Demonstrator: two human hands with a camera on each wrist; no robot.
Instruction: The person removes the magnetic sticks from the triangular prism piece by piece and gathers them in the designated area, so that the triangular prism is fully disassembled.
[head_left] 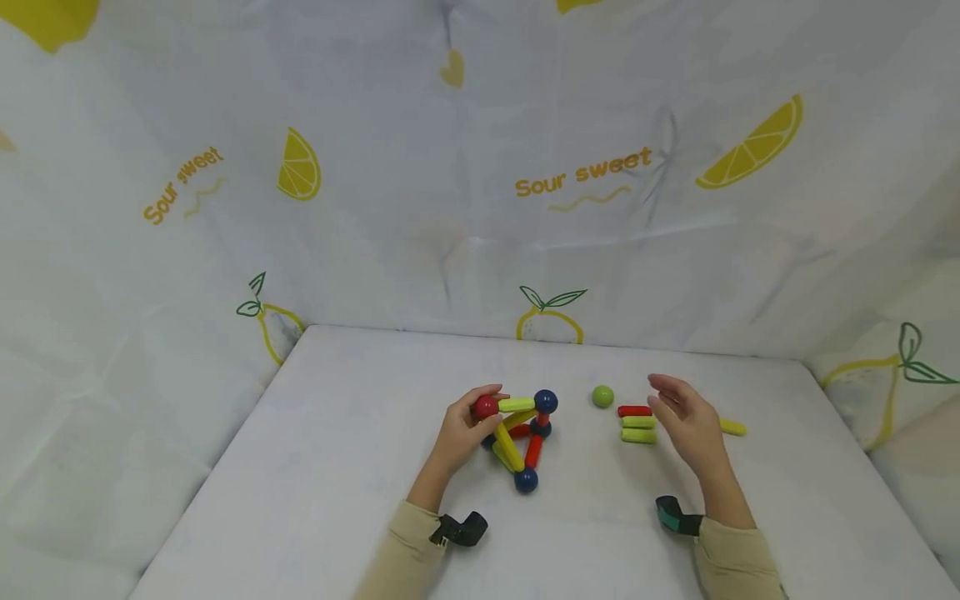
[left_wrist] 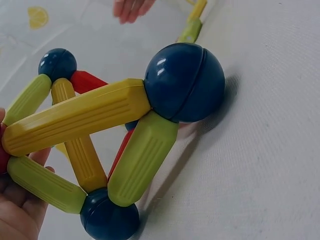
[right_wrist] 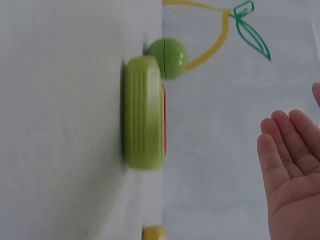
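Note:
My left hand [head_left: 454, 437] holds the red ball [head_left: 486, 407] at the upper corner of a frame of magnetic rods and balls, thumb and fingers around it. Dark blue balls [head_left: 527, 480] form the other corners, joined by yellow rods [left_wrist: 77, 117], light green rods [left_wrist: 144, 157] and red rods [head_left: 533, 452]. My right hand [head_left: 693, 429] hovers beside the loose pieces, fingers extended and holding nothing. Just left of it lie two light green rods [head_left: 638, 435] and a red rod [head_left: 634, 411] in a row.
A green ball [head_left: 602, 396] sits behind the loose rods, between the frame and my right hand. Beyond that hand, a yellow rod [head_left: 732, 427] lies on the white table [head_left: 315, 483]. A lemon-printed cloth [head_left: 420, 208] hangs behind the table's back edge.

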